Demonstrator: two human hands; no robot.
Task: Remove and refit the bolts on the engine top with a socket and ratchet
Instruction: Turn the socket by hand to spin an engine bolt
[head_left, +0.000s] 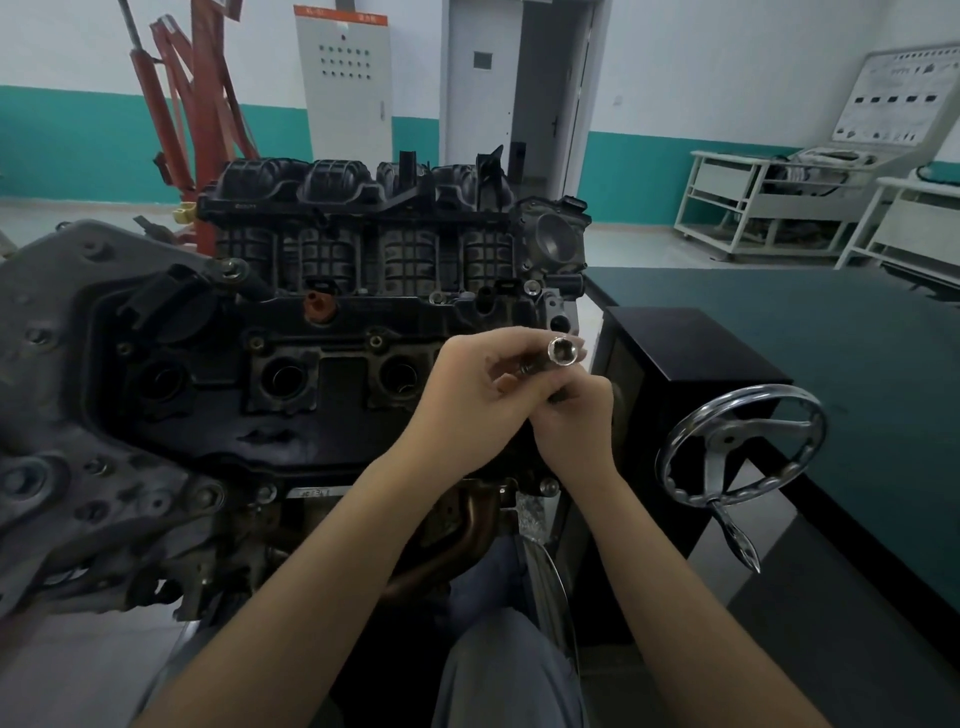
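Both hands meet above the right end of the engine top (332, 395): the left hand (483, 387) has its fingers curled round the socket (562, 352), and the right hand (576, 415) pinches the tool's lower part from below. The socket's open mouth faces up toward the camera, its long axis slanting down and left into the hands.

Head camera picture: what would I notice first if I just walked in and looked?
First, the two hands in the middle: the left hand and right hand both hold a shiny socket, its open end facing the camera. Behind and left of them sits the big black engine, with round holes in its top. To the right, a chrome handwheel gleams beside a black box.
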